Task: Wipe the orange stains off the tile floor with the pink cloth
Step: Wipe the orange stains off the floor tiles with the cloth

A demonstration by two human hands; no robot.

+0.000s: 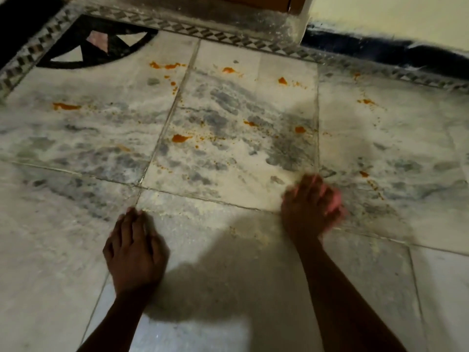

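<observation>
Right hand curled tight around a crumpled pink cloth, blurred, at five o'clock. Left hand flat, fingers straight, pressed on the grey-veined white marble tile floor at seven o'clock. Orange stains scattered from ten to two o'clock, well apart from both hands.

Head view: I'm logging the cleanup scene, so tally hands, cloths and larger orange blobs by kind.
Hands: 2, left hand and right hand
Pink cloth: 1, in the right hand
Larger orange blobs: 9, specks uncounted
Total: 12
</observation>
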